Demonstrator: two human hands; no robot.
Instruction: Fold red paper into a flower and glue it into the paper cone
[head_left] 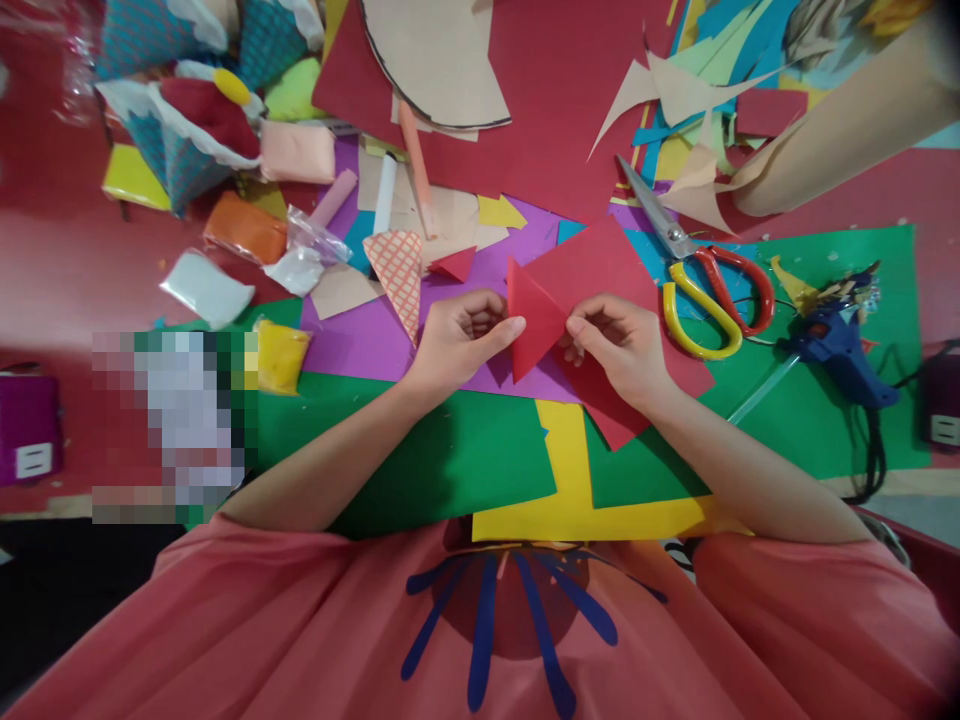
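Observation:
Between my hands is a small folded red paper cone (534, 318). My left hand (465, 335) pinches its left edge, thumb on the near face. At its right corner the thumb and fingers of my right hand (619, 345) are closed on it. Beneath lies a larger red paper sheet (611, 390) on purple and green sheets. Just left of my left hand rests a small paper cone (396, 275) with an orange criss-cross pattern. Scissors (686, 260) with red and yellow handles lie half spread beyond my right hand.
A blue glue gun (844, 345) with a clear stick lies on the green sheet (892, 270) at right. Clay packets (244, 228) and blue patterned cones (184, 140) crowd the left. Paper scraps (697, 90) and a beige paper roll (832, 125) are at the far right.

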